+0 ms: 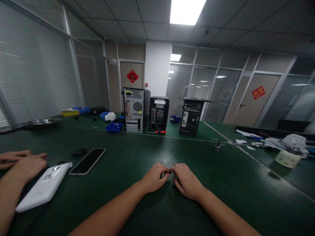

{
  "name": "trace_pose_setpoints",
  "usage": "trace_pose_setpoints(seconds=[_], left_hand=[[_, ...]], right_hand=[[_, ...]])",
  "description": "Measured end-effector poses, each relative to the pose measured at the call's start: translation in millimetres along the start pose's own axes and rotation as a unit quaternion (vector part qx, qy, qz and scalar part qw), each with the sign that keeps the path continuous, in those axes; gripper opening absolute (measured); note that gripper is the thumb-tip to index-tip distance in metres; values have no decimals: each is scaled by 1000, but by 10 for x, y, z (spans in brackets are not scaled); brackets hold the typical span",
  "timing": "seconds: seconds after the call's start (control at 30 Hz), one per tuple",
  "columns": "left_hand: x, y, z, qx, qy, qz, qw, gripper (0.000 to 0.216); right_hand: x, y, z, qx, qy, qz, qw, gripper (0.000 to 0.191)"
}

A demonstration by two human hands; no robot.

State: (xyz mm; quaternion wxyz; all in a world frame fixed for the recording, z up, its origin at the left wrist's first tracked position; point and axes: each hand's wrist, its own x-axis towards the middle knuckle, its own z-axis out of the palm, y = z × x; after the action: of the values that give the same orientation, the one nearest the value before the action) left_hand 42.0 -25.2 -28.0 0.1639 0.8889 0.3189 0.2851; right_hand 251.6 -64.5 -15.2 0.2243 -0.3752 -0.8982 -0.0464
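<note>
My left hand (155, 178) and my right hand (186, 180) rest together on the green table (137, 154), fingertips meeting in a pinch. Something tiny sits between the fingertips, too small to name. Both sets of fingers are curled closed. Far ahead stand three computer towers: a silver-backed one (135, 109), a black one (159, 113) and another black one (191, 117) with its side panel lying on top. A red-handled screwdriver (160, 132) lies in front of the middle tower.
Another person's hands (21, 164) rest at the left edge beside a white device (44, 188), a dark phone (87, 161) and a small black object (78, 152). Blue bins (114, 127), a metal dish (44, 122) and clutter at the right (286, 147) sit farther off.
</note>
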Motion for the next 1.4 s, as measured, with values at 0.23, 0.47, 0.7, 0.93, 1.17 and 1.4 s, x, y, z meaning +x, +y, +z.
trace_pose_setpoints(seconds=[0.23, 0.47, 0.7, 0.93, 1.17, 1.4], left_hand=[[4, 20, -26, 20, -40, 39, 998, 18], [5, -17, -5, 21, -41, 30, 998, 29], [-6, -32, 16, 22, -35, 18, 999, 27], [2, -64, 40, 20, -36, 10, 999, 27], [4, -66, 44, 20, -42, 6, 999, 28], [10, -54, 30, 18, -41, 7, 999, 25]], right_hand=[[19, 17, 68, -14, -33, 0, 999, 9], [11, 67, 2, -21, -25, 4, 999, 15], [-167, 619, -184, 38, 65, 172, 982, 26], [-702, 1666, -102, 85, 142, 414, 895, 29], [-805, 1916, -93, 112, 205, 449, 863, 38], [-889, 1852, -385, 122, 309, 429, 840, 43]])
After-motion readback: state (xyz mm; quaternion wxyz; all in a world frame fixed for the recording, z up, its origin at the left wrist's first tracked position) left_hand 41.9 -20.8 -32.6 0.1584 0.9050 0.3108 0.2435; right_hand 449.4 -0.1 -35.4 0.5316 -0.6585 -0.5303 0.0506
